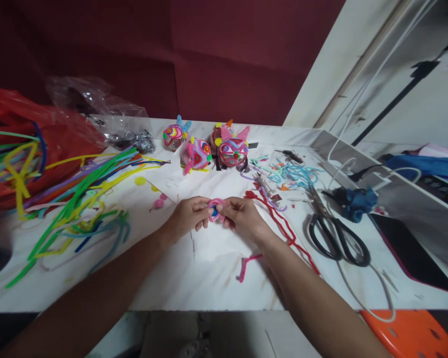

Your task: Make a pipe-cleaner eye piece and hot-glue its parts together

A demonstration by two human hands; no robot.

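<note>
Both hands meet over the middle of the table, pinching a small coil of pink pipe cleaner (215, 202) with a blue centre. My left hand (189, 215) grips its left side between thumb and fingers. On the other side, my right hand (243, 217) presses its thumb near the blue part. A short dark pink pipe cleaner (243, 270) lies by my right forearm, and red pipe cleaners (283, 226) stretch out beyond it. Pink fuzzy discs (159, 201) rest left of my left hand.
Colourful pipe-cleaner animal figures (233, 151) stand at the back. Bundled pipe cleaners (78, 194) cover the left side, near a red bag (52, 124). To the right are black-handled scissors (336, 238), a glue tube (268, 185), blue scraps (294, 174) and a dark phone-like slab (410, 248).
</note>
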